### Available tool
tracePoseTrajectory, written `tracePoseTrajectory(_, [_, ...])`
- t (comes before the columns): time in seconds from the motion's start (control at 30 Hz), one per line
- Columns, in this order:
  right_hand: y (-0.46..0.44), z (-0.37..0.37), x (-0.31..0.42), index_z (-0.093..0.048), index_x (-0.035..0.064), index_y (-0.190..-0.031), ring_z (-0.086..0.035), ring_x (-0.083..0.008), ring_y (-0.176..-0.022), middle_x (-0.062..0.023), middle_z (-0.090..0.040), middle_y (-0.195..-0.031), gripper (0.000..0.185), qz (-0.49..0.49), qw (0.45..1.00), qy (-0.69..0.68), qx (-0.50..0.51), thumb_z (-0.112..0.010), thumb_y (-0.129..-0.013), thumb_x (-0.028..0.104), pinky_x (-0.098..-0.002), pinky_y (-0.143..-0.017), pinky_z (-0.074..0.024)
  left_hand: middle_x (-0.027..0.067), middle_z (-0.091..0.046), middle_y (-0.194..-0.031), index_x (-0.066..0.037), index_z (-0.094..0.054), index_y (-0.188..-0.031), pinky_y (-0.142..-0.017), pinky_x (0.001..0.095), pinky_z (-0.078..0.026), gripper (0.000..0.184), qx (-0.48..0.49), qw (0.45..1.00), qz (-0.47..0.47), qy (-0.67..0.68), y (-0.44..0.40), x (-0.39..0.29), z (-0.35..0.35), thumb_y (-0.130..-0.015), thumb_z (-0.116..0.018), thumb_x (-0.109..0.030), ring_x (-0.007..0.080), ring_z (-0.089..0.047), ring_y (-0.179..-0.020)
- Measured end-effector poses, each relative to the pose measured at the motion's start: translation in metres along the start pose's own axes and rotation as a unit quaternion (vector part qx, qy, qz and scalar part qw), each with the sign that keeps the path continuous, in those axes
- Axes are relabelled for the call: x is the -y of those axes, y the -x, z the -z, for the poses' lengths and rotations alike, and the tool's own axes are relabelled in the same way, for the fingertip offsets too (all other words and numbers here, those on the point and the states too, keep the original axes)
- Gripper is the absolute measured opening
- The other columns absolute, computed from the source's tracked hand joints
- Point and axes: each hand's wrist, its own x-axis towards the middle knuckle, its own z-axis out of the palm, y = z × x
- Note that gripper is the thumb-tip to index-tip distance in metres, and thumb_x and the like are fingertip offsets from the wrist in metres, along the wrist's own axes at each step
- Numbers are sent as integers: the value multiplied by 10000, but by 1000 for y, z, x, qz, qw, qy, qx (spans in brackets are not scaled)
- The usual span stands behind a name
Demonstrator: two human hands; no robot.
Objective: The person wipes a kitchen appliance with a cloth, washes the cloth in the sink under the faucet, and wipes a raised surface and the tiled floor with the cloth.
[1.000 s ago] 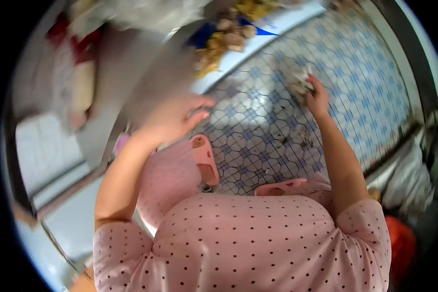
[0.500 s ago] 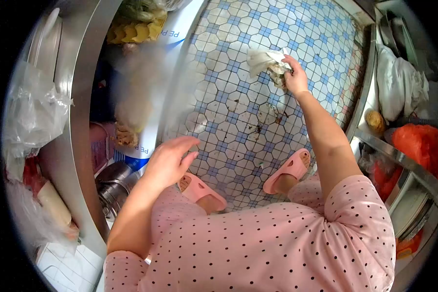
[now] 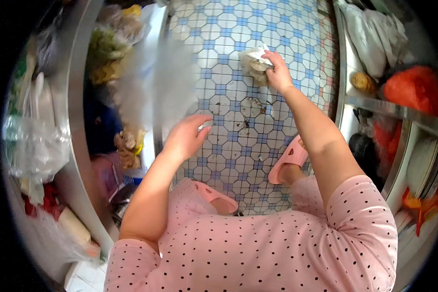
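My right hand [image 3: 280,78] grips a crumpled, dirty white cloth or paper wipe [image 3: 258,65] over the tiled floor [image 3: 219,160]; which material it is I cannot tell. Dark dirt specks [image 3: 246,117] lie on the tiles just below the wipe. My left hand [image 3: 186,136] hovers over the floor's left side, thumb and fingers apart, with no held thing showing. A pale blur covers the view just above the left hand and hides part of the left shelf's edge.
Two pink slippers [image 3: 291,158] are on my feet. A left shelf holds ginger-like roots [image 3: 127,146], leafy greens [image 3: 104,48] and clear plastic bags [image 3: 36,151]. On the right shelf are a white bag [image 3: 374,41], a potato-like lump [image 3: 362,82] and a red bag [image 3: 416,92].
The view has shifted, so the shelves and floor sit differently in it. My right hand still grips the wipe over nearby tiles, and my left hand has moved a little forward.
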Motion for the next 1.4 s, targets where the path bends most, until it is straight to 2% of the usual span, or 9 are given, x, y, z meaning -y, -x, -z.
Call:
tracePoseTrajectory(0.1, [13, 14, 4, -483, 224, -1385, -247, -385, -1435, -28, -400, -1509, 595, -18, 968, 240, 67, -568, -825, 43, -512, -1180, -227, 172, -664, -1135, -74, -647, -1173, -843, 390, -518, 276, 30, 999, 20, 26, -8, -18, -5, -909, -626, -151, 338, -648, -1009])
tracePoseTrajectory(0.2, [37, -13, -41, -484, 243, -1395, -249, -370, -1437, -20, -381, -1524, 558, -121, 962, 173, 173, -549, -866, 79, -472, -1176, -253, 170, -668, -1126, -70, -650, -1167, -849, 386, -517, 267, 35, 999, -12, 21, 2, -26, -14, -912, -631, -147, 332, -651, -1009])
tracePoseTrajectory(0.23, [47, -25, -40, -476, 258, -1408, -312, -368, -1402, -9, -370, -1533, 553, -135, 976, 96, 141, -579, -880, 127, -433, -1133, -345, 165, -671, -1120, -58, -655, -1151, -852, 387, -516, 260, 38, 998, -47, 13, 7, -25, -14, -902, -634, -131, 339, -649, -1011])
tracePoseTrajectory(0.27, [66, -33, -39, -482, 262, -1404, -407, -362, -1325, 0, -397, -1516, 558, -55, 952, 250, 170, -601, -873, 140, -399, -1063, -432, 166, -671, -1118, -53, -656, -1145, -860, 390, -514, 258, 41, 998, -39, -5, 11, -22, -14, -900, -632, -129, 344, -646, -1014])
tracePoseTrajectory(0.5, [163, -39, 10, -576, 259, -1302, -506, -300, -1180, 57, -523, -1389, 534, -9, 929, 219, 299, -677, -796, 118, -369, -995, -472, 181, -665, -1114, -37, -658, -1111, -894, 416, -503, 250, 53, 994, -24, -94, 20, -11, 7, -888, -626, -144, 370, -625, -1040])
tracePoseTrajectory(0.9, [80, 20, 77, -720, 234, -1067, -526, -263, -1132, 38, -574, -1330, 384, 18, 948, 225, 225, -743, -699, 125, -381, -1004, -444, 168, -598, -1275, -66, -555, -1304, -992, 418, -461, 427, 36, 990, -111, -81, -28, -39, 5, -898, -629, -176, 353, -554, -1187])
tracePoseTrajectory(1.13, [64, 46, 121, -744, 229, -970, -532, -244, -1092, 12, -601, -1253, 248, 218, 937, 202, 184, -737, -729, 174, -366, -956, -452, 209, -557, -1316, 1, -486, -1324, -1020, 433, -441, 514, -61, 991, -105, -48, -39, -47, -13, -882, -663, -195, 371, -533, -1214])
tracePoseTrajectory(1.23, [81, 71, 153, -623, 188, -1175, -527, -258, -1112, -12, -568, -1292, 476, 244, 957, 125, 92, -748, -717, 144, -378, -953, -448, 216, -496, -1395, -14, -310, -1470, -1054, 401, -418, 758, 28, 999, -31, 7, -64, -57, -22, -876, -691, -292, 357, -497, -1280])
tracePoseTrajectory(1.4, [104, 90, 166, -483, 54, -1209, -494, -360, -1189, -150, -527, -1257, 608, 213, 974, -3, -83, -739, -660, -3, -432, -971, -443, 263, -492, -1390, 13, -207, -1506, -1055, 387, -402, 894, -95, 969, -1, 229, -59, -69, -37, -876, -690, -398, 346, -499, -1289])
